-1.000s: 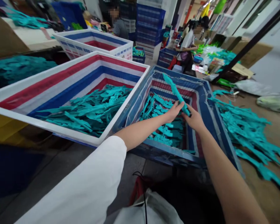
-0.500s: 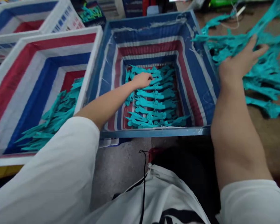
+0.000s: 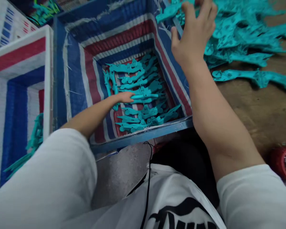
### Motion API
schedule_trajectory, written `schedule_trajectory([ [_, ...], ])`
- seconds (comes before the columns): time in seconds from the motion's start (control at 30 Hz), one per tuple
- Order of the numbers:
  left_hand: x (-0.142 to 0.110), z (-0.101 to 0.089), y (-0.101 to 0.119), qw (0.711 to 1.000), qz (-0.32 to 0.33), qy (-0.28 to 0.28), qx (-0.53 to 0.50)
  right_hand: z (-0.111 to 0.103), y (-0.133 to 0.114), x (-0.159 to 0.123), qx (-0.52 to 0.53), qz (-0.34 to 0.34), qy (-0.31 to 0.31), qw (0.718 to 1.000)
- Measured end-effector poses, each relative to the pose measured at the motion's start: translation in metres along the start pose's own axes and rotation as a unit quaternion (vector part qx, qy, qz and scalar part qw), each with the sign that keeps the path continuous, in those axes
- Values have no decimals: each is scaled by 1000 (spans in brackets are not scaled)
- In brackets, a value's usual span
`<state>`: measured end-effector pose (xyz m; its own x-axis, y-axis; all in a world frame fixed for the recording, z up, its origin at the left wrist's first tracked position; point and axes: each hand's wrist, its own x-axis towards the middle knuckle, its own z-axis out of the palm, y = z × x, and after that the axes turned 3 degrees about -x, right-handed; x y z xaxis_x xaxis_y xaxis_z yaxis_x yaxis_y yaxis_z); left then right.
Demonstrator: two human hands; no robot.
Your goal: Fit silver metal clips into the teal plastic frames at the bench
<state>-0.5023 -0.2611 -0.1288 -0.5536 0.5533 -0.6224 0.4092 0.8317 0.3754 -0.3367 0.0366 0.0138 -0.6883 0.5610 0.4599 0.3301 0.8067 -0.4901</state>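
My left hand (image 3: pixel 124 97) reaches down into the blue crate (image 3: pixel 143 136), which is lined with red, white and blue striped cloth. Its fingers are closed on a teal plastic piece (image 3: pixel 145 95) that lies across the layer of teal pieces (image 3: pixel 143 114) on the crate's bottom. My right hand (image 3: pixel 193 35) is raised over the crate's far right corner. Its fingers curl round another teal piece (image 3: pixel 168 12) that sticks out to the left. Just right of that hand a pile of the same teal pieces (image 3: pixel 243 35) is spread on the brown surface.
A white crate (image 3: pixel 46 79) with the same striped lining stands to the left, with a few teal pieces (image 3: pixel 34 136) in it. A red container of shiny metal parts (image 3: pixel 284 162) sits at the lower right. A black cord (image 3: pixel 148 178) hangs over my white shirt.
The view has tilted down and to the right. My right hand has lifted off the pile with a teal piece and moved toward the crate. My left hand stays low in the crate.
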Motion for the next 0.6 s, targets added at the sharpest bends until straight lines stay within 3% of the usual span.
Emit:
schedule_trajectory([
  [0.07,-23,-53,4,998,11,1,57,8,-4,-4,58,-97,-61,992],
  [0.13,-61,-105,4,990,39,7,134,23,-6,-10,133,-191,-184,955],
  [0.2,-110,-143,2,984,59,40,164,39,-9,-18,163,-208,-331,906],
  [0.27,-158,-156,1,987,68,130,67,50,-13,-27,184,-161,-428,870],
  [0.33,-190,-140,5,963,92,242,-75,52,-18,-36,256,-77,-455,849],
  [0.4,-198,-102,17,915,123,326,-203,47,-25,-46,350,22,-433,831],
  [0.43,-194,-79,27,877,129,365,-285,44,-31,-51,387,69,-414,821],
  [0.5,-176,-34,50,827,135,342,-425,41,-44,-62,433,121,-389,804],
  [0.6,-147,11,77,818,179,252,-485,41,-65,-77,453,77,-422,781],
])
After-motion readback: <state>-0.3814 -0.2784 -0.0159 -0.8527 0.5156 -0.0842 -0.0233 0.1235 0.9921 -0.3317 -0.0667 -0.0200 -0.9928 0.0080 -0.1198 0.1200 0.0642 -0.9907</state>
